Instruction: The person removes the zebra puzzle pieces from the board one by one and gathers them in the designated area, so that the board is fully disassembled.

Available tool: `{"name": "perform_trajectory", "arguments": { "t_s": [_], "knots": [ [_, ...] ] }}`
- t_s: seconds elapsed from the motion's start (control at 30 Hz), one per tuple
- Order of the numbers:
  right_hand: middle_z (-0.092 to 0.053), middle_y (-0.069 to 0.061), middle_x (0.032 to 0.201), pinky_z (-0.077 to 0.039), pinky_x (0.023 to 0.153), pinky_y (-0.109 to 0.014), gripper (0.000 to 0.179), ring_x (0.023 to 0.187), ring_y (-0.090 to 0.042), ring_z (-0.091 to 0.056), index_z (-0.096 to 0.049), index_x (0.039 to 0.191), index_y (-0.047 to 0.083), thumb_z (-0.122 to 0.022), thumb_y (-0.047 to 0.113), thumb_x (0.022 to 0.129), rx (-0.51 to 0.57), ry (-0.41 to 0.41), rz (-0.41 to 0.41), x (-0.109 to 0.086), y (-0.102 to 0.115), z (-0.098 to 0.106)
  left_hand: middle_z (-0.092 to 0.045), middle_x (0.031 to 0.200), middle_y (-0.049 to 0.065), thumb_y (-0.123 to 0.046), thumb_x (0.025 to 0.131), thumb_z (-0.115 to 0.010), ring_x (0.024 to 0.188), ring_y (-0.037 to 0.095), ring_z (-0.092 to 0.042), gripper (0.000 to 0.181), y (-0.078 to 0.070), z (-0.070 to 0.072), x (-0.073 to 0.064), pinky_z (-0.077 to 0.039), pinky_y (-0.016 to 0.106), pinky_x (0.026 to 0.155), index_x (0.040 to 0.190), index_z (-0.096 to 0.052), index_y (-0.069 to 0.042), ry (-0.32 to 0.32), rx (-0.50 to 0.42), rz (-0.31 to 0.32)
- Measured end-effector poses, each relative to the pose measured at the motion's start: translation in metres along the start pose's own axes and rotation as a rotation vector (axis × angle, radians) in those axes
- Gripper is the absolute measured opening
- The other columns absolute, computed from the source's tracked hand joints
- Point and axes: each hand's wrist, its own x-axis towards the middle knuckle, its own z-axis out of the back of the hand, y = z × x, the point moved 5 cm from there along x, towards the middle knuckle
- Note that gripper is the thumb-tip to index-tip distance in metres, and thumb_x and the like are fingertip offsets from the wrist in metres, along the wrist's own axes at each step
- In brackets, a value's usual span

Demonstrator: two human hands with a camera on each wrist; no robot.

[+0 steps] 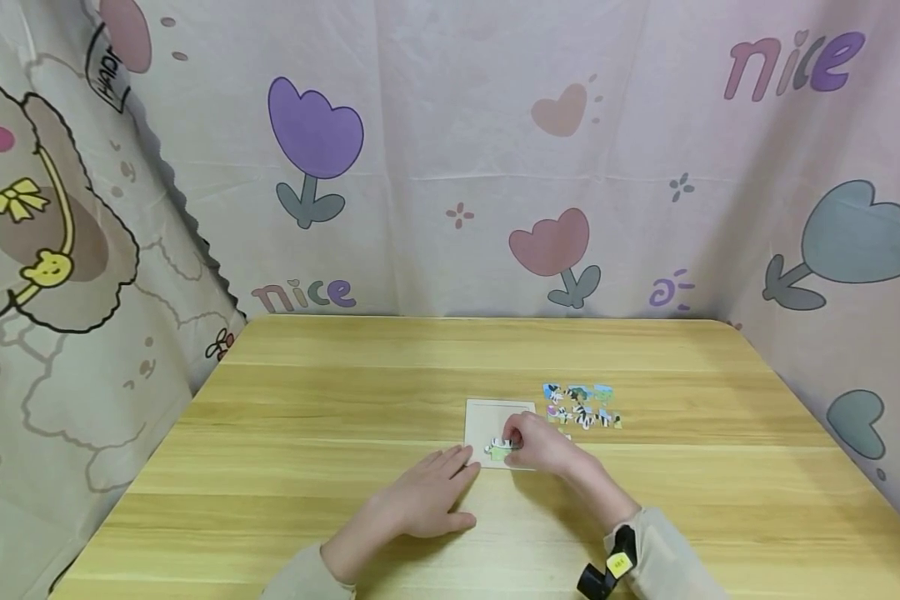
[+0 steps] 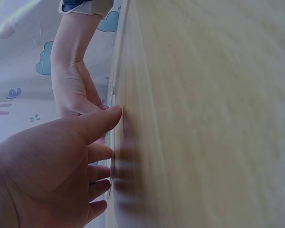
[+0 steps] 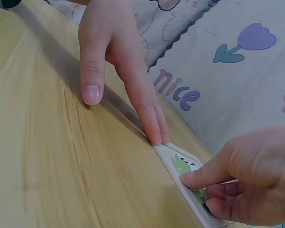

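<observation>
A square white puzzle tray (image 1: pixel 480 414) lies flat on the table. Inside it, near its front edge, are green-and-white jigsaw pieces (image 1: pixel 497 452); the right wrist view shows one green piece (image 3: pixel 181 165) beside the right thumb. My right hand (image 1: pixel 542 444) reaches over the tray's right side, thumb and curled fingers pinching a jigsaw piece (image 3: pixel 199 194) low against the tray; the fingers cover much of it. With fingers stretched out, my left hand (image 1: pixel 433 493) touches the tray's front left corner, its thumb spread apart on the wood.
Several loose jigsaw pieces (image 1: pixel 581 406) with black-and-white, blue and green print lie just right of the tray's far side. The wooden table (image 1: pixel 307 400) ends at a patterned curtain (image 1: pixel 435 167) behind and at both sides. A black strap device (image 1: pixel 607 565) is on the right sleeve.
</observation>
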Motion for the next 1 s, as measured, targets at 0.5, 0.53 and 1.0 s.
{"name": "perform_trajectory", "arguments": {
  "t_s": [0.5,0.53,1.0],
  "knots": [
    [-0.048,0.002,0.069,-0.038,0.052,-0.02,0.017,0.063,-0.011,-0.044,-0.051,0.084,0.006,-0.063,-0.005,0.078,0.176,-0.042,0.0,-0.009,-0.006,-0.006,-0.022,0.151,0.012,-0.052,0.089,-0.05,0.138,0.025,-0.019,0.071,0.0,-0.002,0.0,-0.019,0.039,0.112,0.144,-0.034,-0.009,0.015,0.011,0.015],
    [-0.048,0.002,0.069,-0.038,0.052,-0.02,0.016,0.064,-0.012,-0.044,-0.052,0.084,0.006,-0.062,-0.005,0.078,0.192,-0.044,0.004,-0.009,-0.007,-0.006,-0.022,0.151,0.012,-0.052,0.089,-0.05,0.139,0.025,-0.019,0.071,0.0,-0.002,0.0,-0.019,0.039,0.112,0.144,-0.034,-0.009,0.014,0.01,0.015],
    [-0.054,-0.008,0.084,-0.048,0.062,-0.026,0.01,0.074,-0.018,-0.052,-0.057,0.095,0.0,-0.061,0.004,0.086,0.382,-0.084,0.01,-0.026,-0.026,0.034,-0.021,0.152,0.011,-0.051,0.09,-0.05,0.139,0.024,-0.018,0.07,0.002,-0.005,0.001,-0.019,0.038,0.112,0.144,-0.033,-0.01,0.014,0.005,0.014]
  ]
}}
